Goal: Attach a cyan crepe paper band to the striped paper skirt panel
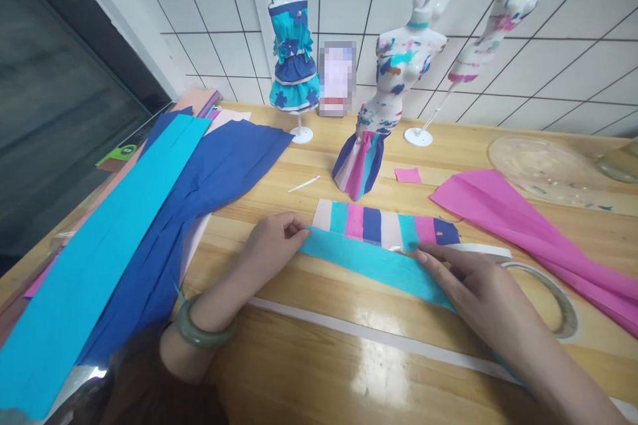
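Note:
A turquoise crepe paper strip is stretched along the lower edge of a striped paper panel in pink, turquoise, navy and pale colours. My left hand pinches the strip's left end between thumb and fingers. Farther right, my right hand grips the upper edge of the same strip close to the panel; part of the strip runs hidden beneath that hand. Beside my right wrist lies a tape roll. Nearer me, a narrow white strip crosses the wooden table.
Dress forms stand at the back, one in a blue ruffled dress, another with a striped skirt. Turquoise and navy crepe paper sheets cover the left side. Pink paper and a clear plastic tray lie right.

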A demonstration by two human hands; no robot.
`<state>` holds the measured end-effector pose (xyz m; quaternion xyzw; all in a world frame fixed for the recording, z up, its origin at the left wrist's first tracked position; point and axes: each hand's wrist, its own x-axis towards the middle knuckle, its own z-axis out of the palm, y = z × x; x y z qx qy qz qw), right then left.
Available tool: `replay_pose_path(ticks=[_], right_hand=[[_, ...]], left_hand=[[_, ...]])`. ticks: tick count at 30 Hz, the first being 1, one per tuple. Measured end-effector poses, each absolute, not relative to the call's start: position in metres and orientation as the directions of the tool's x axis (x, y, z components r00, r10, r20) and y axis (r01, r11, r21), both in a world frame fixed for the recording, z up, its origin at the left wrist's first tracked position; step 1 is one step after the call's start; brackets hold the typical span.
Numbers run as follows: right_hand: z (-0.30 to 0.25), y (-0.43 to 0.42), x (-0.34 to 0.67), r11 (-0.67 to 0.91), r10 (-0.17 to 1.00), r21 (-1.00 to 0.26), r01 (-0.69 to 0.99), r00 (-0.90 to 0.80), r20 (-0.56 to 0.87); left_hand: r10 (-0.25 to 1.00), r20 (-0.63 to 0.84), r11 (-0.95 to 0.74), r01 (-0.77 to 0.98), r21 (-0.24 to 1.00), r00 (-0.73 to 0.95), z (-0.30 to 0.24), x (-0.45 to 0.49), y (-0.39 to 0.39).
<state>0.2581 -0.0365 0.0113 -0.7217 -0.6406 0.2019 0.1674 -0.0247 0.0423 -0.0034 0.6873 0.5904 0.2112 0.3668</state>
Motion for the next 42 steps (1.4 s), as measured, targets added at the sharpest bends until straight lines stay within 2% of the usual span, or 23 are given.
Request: replay_pose_path(ticks=[4, 7, 10, 15, 18, 22, 24, 28, 32, 38, 42], right_hand=[[0.013, -0.037, 0.259, -0.123, 0.992, -0.446, 0.887, 0.118, -0.038], [0.012, -0.035, 0.261, -0.183, 0.983, -0.448, 0.875, 0.174, -0.061], [0.012, -0.033, 0.264, -0.218, 0.976, -0.532, 0.818, 0.184, -0.117], [0.013, -0.033, 0.275, -0.203, 0.976, -0.681, 0.703, 0.093, -0.196], [0.014, -0.037, 0.279, -0.186, 0.966, -0.700, 0.689, -0.002, -0.258], [0.020, -0.041, 0.274, -0.208, 0.950, -0.708, 0.675, -0.032, -0.310], [0.025, -0.042, 0.266, -0.152, 0.965, -0.753, 0.640, -0.070, -0.254], [0.030, -0.044, 0.246, 0.044, 0.989, -0.814, 0.579, -0.143, -0.049], [0.024, -0.044, 0.241, 0.065, 0.980, -0.757, 0.650, -0.184, -0.074], [0.011, -0.039, 0.257, 0.043, 0.997, -0.547, 0.836, -0.075, -0.037], [0.012, -0.036, 0.261, 0.039, 0.999, -0.490, 0.871, -0.051, -0.012]], left_hand=[[0.966, -0.138, -0.042, 0.661, 0.749, 0.218, -0.005, -0.025, 0.042], [0.967, -0.134, -0.045, 0.659, 0.750, 0.218, -0.006, -0.024, 0.041], [0.968, -0.131, -0.044, 0.658, 0.752, 0.214, -0.006, -0.023, 0.041], [0.966, -0.129, -0.057, 0.668, 0.742, 0.225, -0.007, -0.023, 0.040], [0.965, -0.137, -0.050, 0.667, 0.744, 0.225, -0.007, -0.023, 0.040], [0.956, -0.161, -0.039, 0.653, 0.757, 0.244, -0.001, -0.026, 0.042], [0.945, -0.194, -0.021, 0.641, 0.767, 0.264, 0.004, -0.031, 0.044], [0.932, -0.234, 0.016, 0.613, 0.790, 0.278, 0.014, -0.046, 0.050], [0.924, -0.263, 0.061, 0.573, 0.817, 0.278, 0.016, -0.053, 0.054], [0.912, -0.284, 0.095, 0.522, 0.848, 0.295, 0.012, -0.038, 0.049], [0.902, -0.331, 0.154, 0.512, 0.845, 0.276, 0.009, -0.028, 0.045]])
